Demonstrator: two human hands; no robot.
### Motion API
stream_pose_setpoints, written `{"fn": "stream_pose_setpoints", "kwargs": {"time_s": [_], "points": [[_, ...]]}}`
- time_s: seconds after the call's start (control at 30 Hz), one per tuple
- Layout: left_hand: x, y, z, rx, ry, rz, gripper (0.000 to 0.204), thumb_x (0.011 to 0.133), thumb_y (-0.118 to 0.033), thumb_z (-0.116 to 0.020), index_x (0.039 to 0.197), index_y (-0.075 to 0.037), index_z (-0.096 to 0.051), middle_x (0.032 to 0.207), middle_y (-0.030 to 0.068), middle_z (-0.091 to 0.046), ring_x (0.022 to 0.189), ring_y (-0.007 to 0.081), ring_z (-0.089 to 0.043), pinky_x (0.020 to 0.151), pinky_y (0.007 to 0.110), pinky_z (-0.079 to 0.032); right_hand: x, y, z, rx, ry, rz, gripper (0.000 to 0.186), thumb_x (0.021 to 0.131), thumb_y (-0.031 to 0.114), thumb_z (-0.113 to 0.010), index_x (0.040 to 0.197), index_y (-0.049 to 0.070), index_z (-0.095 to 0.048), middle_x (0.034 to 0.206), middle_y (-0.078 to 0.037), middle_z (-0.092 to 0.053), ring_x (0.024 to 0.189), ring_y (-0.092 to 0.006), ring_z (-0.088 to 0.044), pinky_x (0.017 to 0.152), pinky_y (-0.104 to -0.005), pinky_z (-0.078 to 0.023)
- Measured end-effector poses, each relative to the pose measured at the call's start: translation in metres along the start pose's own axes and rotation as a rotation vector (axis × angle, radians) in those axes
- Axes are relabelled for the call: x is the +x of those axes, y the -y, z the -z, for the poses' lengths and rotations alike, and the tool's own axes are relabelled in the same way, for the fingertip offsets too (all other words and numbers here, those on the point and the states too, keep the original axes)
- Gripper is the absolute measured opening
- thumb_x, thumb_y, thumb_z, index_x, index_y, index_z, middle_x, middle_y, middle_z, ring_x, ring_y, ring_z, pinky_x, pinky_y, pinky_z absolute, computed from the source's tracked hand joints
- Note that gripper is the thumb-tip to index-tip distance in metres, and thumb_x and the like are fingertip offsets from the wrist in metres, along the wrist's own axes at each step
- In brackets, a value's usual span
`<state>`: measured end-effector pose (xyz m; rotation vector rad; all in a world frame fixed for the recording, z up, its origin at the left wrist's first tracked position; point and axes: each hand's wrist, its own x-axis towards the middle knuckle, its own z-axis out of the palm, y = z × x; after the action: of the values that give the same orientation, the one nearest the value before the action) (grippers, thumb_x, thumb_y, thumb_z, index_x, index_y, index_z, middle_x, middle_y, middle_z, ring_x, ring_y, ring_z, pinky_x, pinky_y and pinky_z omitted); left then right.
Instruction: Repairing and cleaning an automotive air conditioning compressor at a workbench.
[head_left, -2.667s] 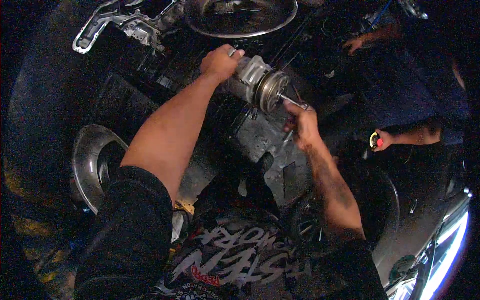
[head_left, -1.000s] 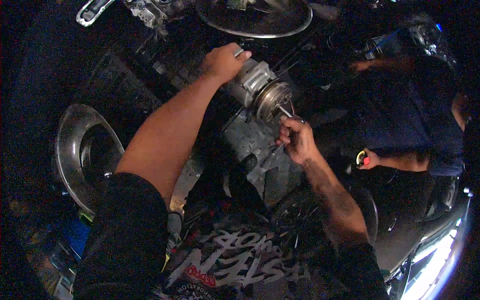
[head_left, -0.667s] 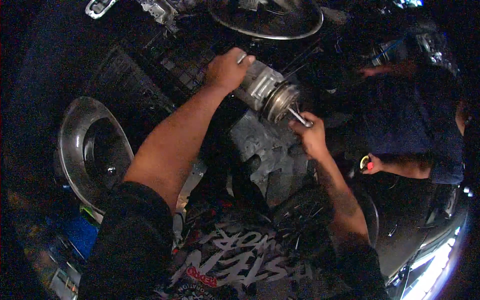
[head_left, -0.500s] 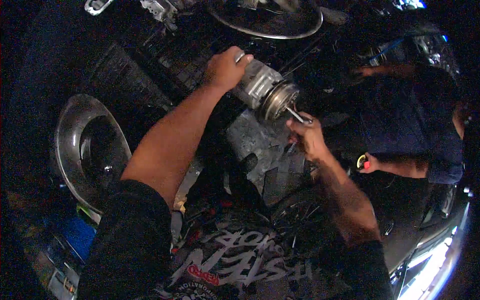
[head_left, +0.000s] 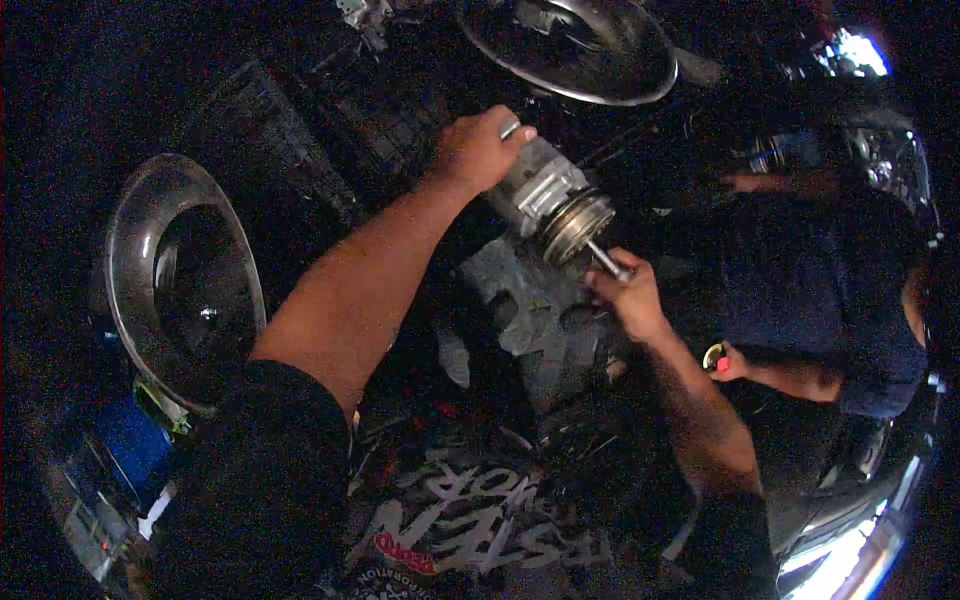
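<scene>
A cylindrical silver metal unit [head_left: 540, 180] with a round bronze-grey pulley [head_left: 577, 225] at its lower right end is held in mid-air. My left hand [head_left: 480, 150] is closed over its upper left end, thumb on top. My right hand [head_left: 630, 295] is closed round a silver metal tool [head_left: 607, 260] whose shaft points up into the centre of the pulley. My right fingertips are partly blurred and shadowed.
Metal bowls lie at left [head_left: 129, 260] and top [head_left: 570, 80]. A co-worker [head_left: 790, 270] at right holds a small yellow-and-red object [head_left: 716, 358]. A blue object [head_left: 135, 450] is at lower left, cast metal parts [head_left: 365, 15] at top, dark grimy floor [head_left: 510, 300] below.
My hands, the metal unit and the tool have shifted right and a little downward in the picture, as has the co-worker. The grips look the same.
</scene>
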<state>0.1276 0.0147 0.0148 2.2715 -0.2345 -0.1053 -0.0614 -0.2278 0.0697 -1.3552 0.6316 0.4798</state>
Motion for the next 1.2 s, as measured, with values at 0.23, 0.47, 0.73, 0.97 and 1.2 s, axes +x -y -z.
{"fn": "stream_pose_setpoints", "kwargs": {"time_s": [0.23,0.47,0.73,0.97,1.2], "points": [[-0.002,-0.001,-0.009,0.001,-0.03,-0.007,0.05,0.089,-0.055,-0.066,0.114,-0.012,-0.068,0.102,0.0199,-0.072,0.098,0.0418,-0.069,0.086,0.053,-0.053,0.005,-0.031,0.005,-0.336,-0.149,0.337,0.027,0.077,0.007,-0.075,0.101,0.004,-0.063,0.077,-0.007,-0.059,0.063,-0.0191,-0.057,0.059,-0.0358,-0.048],[-0.003,-0.003,-0.003,0.031,0.023,0.084,0.053,0.089,-0.06,-0.063,0.118,-0.015,-0.067,0.113,0.019,-0.071,0.107,0.0411,-0.067,0.094,0.053,-0.051,0.012,0.005,0.018,-0.873,0.127,0.376,0.027,0.077,0.011,-0.077,0.097,0.001,-0.062,0.079,-0.007,-0.063,0.066,-0.0257,-0.061,0.064,-0.0403,-0.051],[-0.003,-0.018,0.0,0.069,0.03,0.058,0.053,0.089,-0.061,-0.062,0.115,-0.015,-0.068,0.108,0.0183,-0.072,0.103,0.0413,-0.068,0.092,0.052,-0.052,0.012,-0.041,0.009,0.014,-0.017,0.025,0.023,0.081,0.016,-0.076,0.097,0.007,-0.062,0.076,-0.006,-0.06,0.065,-0.023,-0.058,0.064,-0.0427,-0.049],[0.0,0.0,-0.009,-0.058,0.046,0.02,0.051,0.089,-0.059,-0.063,0.113,-0.015,-0.068,0.107,0.0184,-0.072,0.102,0.0416,-0.068,0.089,0.053,-0.052,0.009,0.023,0.02,-1.586,0.088,0.664,0.028,0.077,0.02,-0.076,0.098,0.005,-0.064,0.078,-0.011,-0.064,0.07,-0.0313,-0.063,0.061,-0.0411,-0.049],[0.006,-0.004,-0.012,-0.077,0.015,-0.014,0.048,0.088,-0.056,-0.066,0.111,-0.013,-0.069,0.101,0.0182,-0.073,0.098,0.041,-0.069,0.086,0.052,-0.053,0.016,-0.03,0.026,-0.492,-0.035,0.414,0.024,0.077,0.006,-0.073,0.1,0.003,-0.068,0.081,-0.006,-0.065,0.073,-0.0177,-0.06,0.065,-0.034,-0.049]]}}
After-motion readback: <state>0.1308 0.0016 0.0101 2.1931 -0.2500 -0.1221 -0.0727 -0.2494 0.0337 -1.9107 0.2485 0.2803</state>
